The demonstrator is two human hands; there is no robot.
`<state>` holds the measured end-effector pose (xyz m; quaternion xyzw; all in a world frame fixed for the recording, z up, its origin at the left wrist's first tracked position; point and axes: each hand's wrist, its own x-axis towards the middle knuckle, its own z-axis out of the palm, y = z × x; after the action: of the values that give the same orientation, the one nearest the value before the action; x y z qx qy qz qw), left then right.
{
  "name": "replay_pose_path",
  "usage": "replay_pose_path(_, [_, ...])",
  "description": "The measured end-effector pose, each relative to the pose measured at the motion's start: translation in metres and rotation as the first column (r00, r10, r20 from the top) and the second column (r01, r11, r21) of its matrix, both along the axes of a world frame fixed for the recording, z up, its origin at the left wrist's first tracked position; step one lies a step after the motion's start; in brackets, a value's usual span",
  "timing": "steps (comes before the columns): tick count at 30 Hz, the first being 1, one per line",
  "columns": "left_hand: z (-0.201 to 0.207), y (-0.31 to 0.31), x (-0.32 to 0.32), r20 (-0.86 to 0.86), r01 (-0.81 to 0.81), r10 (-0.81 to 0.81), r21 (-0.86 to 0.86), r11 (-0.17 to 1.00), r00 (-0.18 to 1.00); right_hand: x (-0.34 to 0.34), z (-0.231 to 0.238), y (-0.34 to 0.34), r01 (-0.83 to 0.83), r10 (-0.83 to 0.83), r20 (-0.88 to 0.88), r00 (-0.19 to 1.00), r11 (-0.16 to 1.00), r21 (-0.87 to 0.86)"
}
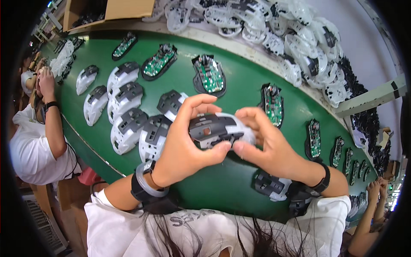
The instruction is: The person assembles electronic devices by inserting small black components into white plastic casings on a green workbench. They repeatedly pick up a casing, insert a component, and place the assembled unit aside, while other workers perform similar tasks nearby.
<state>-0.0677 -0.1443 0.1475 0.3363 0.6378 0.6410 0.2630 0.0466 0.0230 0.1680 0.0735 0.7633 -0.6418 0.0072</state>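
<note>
Mouse shell [212, 127], grey-and-white, one; left hand [182, 143] and right hand [274, 150], fingers clamped on it; circuit board [210, 78], twelve o'clock; further shells [127, 128], nine o'clock

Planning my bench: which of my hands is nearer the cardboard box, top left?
Left. The box lies ahead-left of both; the left hand holds the mouse shell at left, the right hand at right, farther away.
</note>
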Motion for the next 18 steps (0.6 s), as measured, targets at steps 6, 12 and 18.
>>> replay_pose_path(6, [0.005,-0.004,0.005,-0.263,0.053,-0.045,0.023,0.998,0.964,0.010,0.000,-0.010,0.043,-0.010,-0.100,0.995,0.941,0.336])
replay_pose_path(12, [-0.008,-0.022,0.007,-0.295,0.672,-0.699,-0.202,0.712,0.652,0.049,0.042,-0.014,-0.472,0.344,0.324,0.881,0.680,0.561])
replay_pose_path(18, [0.023,-0.040,0.015,-0.563,0.311,-0.448,-0.327,0.892,0.694,-0.039,0.046,0.027,0.028,0.193,-0.193,0.962,0.635,0.772])
